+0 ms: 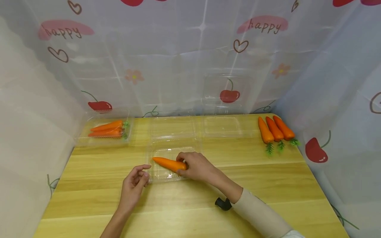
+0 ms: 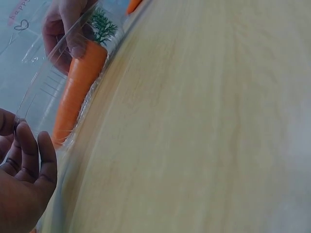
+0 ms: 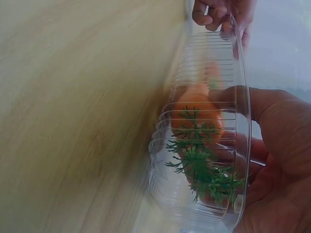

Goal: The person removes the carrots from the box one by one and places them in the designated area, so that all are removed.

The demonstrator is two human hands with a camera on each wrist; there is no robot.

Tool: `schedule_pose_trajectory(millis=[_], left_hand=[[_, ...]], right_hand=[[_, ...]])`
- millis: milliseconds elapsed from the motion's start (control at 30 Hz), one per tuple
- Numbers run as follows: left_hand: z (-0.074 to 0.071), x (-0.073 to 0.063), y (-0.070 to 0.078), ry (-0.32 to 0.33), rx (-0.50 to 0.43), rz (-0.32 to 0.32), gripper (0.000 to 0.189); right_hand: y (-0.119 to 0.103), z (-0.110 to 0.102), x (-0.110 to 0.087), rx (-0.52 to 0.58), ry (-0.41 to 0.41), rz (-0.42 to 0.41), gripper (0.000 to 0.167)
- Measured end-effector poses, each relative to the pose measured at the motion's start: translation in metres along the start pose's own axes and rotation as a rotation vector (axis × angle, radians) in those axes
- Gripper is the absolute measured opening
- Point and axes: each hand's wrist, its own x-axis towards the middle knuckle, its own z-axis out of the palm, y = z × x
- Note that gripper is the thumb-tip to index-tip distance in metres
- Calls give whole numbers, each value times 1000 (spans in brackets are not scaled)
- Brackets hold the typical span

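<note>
Right fingers (image 1: 187, 155) curl round a tapered orange carrot (image 1: 167, 163) inside a clear plastic box (image 1: 166, 176).
Left fingers (image 1: 140, 167) pinch its nine-o'clock rim; best kept steady.

**Curtained work nook**

Looks makeshift; cannot be pinned to home or studio. Closed in by cherry-print curtain (image 1: 175, 69) at 9, 12 and 3 o'clock, around a wooden table (image 1: 184, 208) at 6 o'clock.

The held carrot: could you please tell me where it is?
In the head view, the carrot is just left of centre inside the open clear box, its thick end in the right hand and its tip near the left hand.
</note>
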Motion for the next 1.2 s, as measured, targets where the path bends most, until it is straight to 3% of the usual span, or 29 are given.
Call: schedule_pose_trajectory(millis=[300, 600, 900, 1200], left_hand=[[0, 0, 1, -11, 3, 17, 27], [0, 0, 3, -9, 6, 13, 27], [0, -1, 3, -7, 14, 7, 27], [0, -1, 2, -18, -2, 9, 27]], right_hand=[[0, 0, -1, 8, 21, 6, 34], [0, -1, -4, -34, 160, -50, 34], [3, -14, -18, 30, 217, -39, 32], [12, -34, -44, 138, 296, -5, 33]])
